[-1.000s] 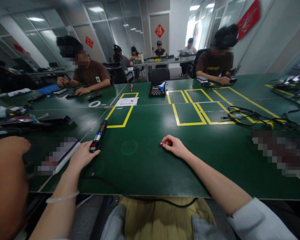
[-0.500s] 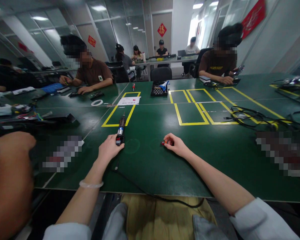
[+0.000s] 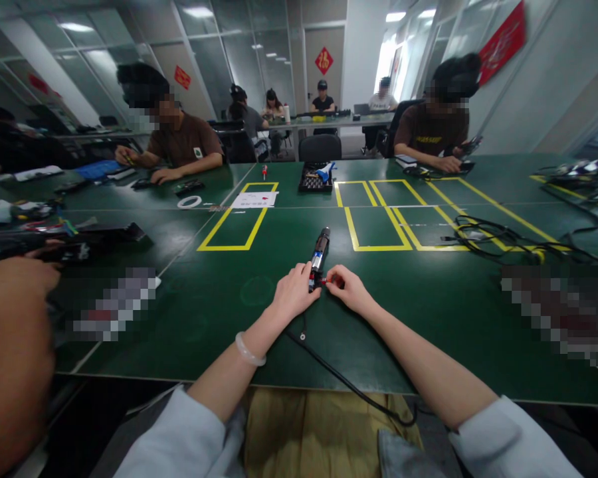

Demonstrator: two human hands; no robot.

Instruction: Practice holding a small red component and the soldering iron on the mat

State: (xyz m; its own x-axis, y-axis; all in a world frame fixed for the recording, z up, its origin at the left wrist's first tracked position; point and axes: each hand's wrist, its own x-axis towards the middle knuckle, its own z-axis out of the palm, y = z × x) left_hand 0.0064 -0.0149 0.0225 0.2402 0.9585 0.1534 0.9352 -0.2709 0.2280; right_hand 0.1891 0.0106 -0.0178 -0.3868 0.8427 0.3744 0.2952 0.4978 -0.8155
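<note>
My left hand (image 3: 295, 292) is closed round the lower end of a dark cylindrical tool (image 3: 320, 251) with a silver band, its far end pointing away from me. A black cable (image 3: 346, 382) runs from near it over the table's front edge. Right beside the tool's lower end, my right hand (image 3: 347, 287) pinches a small red part (image 3: 327, 281). Whether that part touches the tool cannot be made out.
The green table (image 3: 259, 338) bears yellow tape outlines, a white paper (image 3: 256, 200), a black tray (image 3: 315, 179) and coiled cables (image 3: 493, 236) at right. Another person's arm (image 3: 17, 318) reaches in from the left. People sit across the table.
My left hand has moved right with the tool, bringing it beside my right hand. The cable has shifted with it. My right hand has stayed nearly in place.
</note>
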